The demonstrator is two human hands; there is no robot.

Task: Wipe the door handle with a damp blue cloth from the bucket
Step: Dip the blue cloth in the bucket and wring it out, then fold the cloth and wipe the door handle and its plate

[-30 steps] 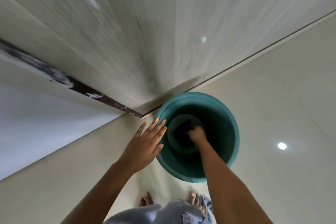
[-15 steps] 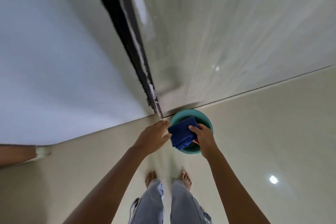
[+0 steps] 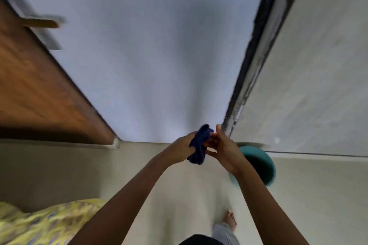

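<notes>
A bunched dark blue cloth (image 3: 200,145) hangs between both hands in front of a pale wall. My left hand (image 3: 180,150) grips its left side; my right hand (image 3: 224,150) pinches its right side with the fingers. The teal bucket (image 3: 262,165) stands on the floor just right of and below my right hand, partly hidden by my right forearm. A wooden door (image 3: 37,85) fills the left side, and its blurred lever handle (image 3: 42,23) juts out at the upper left, far from both hands.
A dark-edged frame (image 3: 256,55) and a grey panel (image 3: 310,75) rise on the right. Yellow patterned fabric (image 3: 39,223) shows at the bottom left. My bare foot (image 3: 230,220) stands on the beige floor (image 3: 179,205).
The cloth came up out of the bucket and both hands now hold it away from the bucket. The view swung left, bringing the wooden door and its handle into sight.
</notes>
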